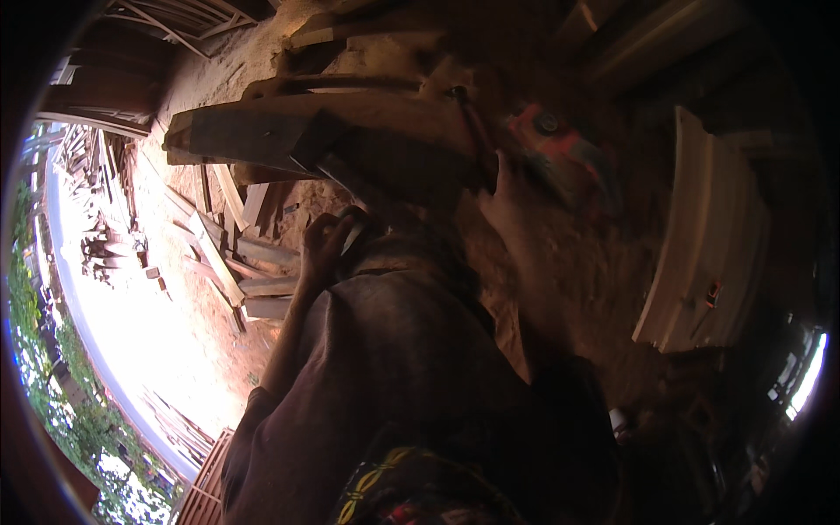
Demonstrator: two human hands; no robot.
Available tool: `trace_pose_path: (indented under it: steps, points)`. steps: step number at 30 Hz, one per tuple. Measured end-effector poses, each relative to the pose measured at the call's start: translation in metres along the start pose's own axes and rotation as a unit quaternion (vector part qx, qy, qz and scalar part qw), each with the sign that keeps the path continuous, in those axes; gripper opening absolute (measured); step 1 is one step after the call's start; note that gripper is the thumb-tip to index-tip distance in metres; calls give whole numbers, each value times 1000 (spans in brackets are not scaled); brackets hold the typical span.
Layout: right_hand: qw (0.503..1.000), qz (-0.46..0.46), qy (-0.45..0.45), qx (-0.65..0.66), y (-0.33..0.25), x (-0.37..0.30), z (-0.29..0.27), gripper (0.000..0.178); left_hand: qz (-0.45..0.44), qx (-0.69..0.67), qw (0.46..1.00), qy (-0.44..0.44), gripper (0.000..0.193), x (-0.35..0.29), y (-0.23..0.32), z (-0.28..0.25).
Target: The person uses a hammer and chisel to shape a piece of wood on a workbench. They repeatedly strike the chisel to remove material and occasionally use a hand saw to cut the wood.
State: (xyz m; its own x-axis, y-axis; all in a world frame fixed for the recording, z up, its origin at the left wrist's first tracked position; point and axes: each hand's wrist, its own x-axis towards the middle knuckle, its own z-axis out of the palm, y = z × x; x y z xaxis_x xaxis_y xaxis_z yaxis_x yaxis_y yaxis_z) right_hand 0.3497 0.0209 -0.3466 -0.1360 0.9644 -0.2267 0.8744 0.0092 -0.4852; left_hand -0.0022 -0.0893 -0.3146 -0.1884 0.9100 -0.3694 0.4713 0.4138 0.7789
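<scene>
Head: two hands (322,245); right (506,194) holding one red handle (475,131).

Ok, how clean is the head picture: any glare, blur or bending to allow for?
Head view, left: sunlight washes out the ground; head view, centre: shadow dims the right hand, and the reddish tool beside it looks blurred; head view, right: pale boards look bowed, probably fisheye distortion, near the black rim.

The wood (219,136) is viewed from the head, through a fisheye, steeply downward and close, over the shirt (394,341).
</scene>
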Motion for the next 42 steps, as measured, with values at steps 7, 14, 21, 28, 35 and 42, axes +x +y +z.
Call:
trace_pose_path:
  steps: [7,14,21,28,35,42]
  points:
    - [994,71,-78,-2,-12,37,-20,51,7,-19,993,116,29,3,-30,-4]
    - [914,91,18,395,-21,-52,-42,28,12,-1,964,266,31,49,-89,-90]
    - [884,242,-145,373,-63,-109,-70,29,110,146,941,285,38,157,-91,-192]
    - [787,349,-190,472,-109,-129,-85,59,224,239,922,208,27,261,-80,-214]
    - [688,405,-237,554,-134,-104,-110,69,76,339,923,165,33,263,-42,-203]
    - [625,491,-283,538,-145,-63,-145,72,138,360,907,171,28,275,-45,-210]
